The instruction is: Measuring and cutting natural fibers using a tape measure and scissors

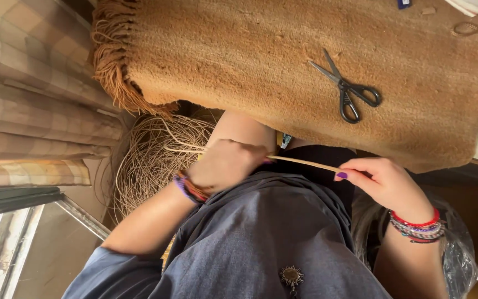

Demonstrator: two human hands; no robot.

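- the left hand (pixel 225 163) is curled into a fist just below the near edge of the rug-covered surface (pixel 283 61), its grip pressed together around one end of a thin pale strip of cane (pixel 305 163).
- the right hand (pixel 380 182) sits further along the same strip, below the surface's edge and apart from the left hand; its grip pinches the other end of the strip between thumb and fingers, one purple-painted nail showing.
- the strip runs nearly straight between the two hands, stretched just under the surface's edge and above the person's lap.
- a big loose coil of the same pale cane (pixel 150 160) lies beyond the left hand, under the fringed corner of the surface; strands from it lead towards the left fist.
- black scissors (pixel 349 88) lie on top of the surface, blades a little apart, well away from both hands.
- beaded bracelets (pixel 419 227) ring the right wrist; a purple and orange band circles the left wrist.
- a dark blue-grey garment (pixel 261 238) covers the lap below the hands, with a small round brooch (pixel 291 275) pinned to it.
- a checked curtain (pixel 34 94) hangs to the side of the surface, beyond the coil.
- crinkled clear plastic (pixel 460 254) shows beside the right forearm.
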